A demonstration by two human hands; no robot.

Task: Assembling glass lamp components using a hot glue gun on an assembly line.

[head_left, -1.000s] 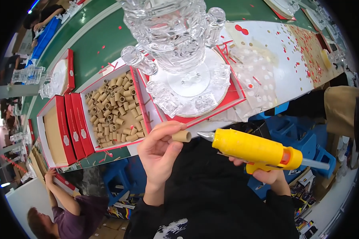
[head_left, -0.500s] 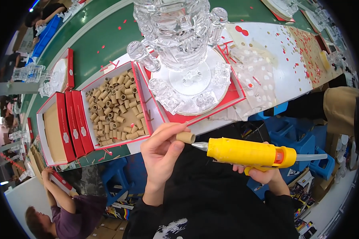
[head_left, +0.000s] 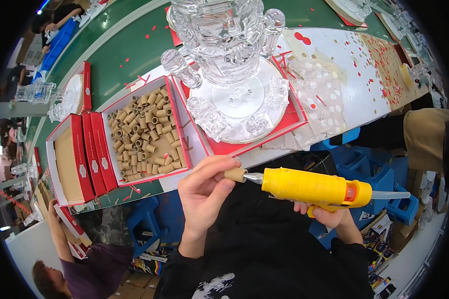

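Between thumb and fingers, my left hand pinches a short brown cardboard tube, its end facing right. My right hand grips the handle of a yellow hot glue gun, which lies sideways with a clear glue stick sticking out of its back. The metal nozzle meets the tube's open end. Beyond my hands, a clear figure with several glassy parts stands on a round white base in a red box. To the left, a red-edged box holds many similar tubes.
Several red boxes stand beside the tube box. Red scraps and pale dots litter the white board at right. Blue stools are below the table edge. A person in a purple shirt works at lower left.
My left hand and the tube have shifted slightly right and down, and the nozzle now meets the tube's end. At lower left, the other person's arm has moved.
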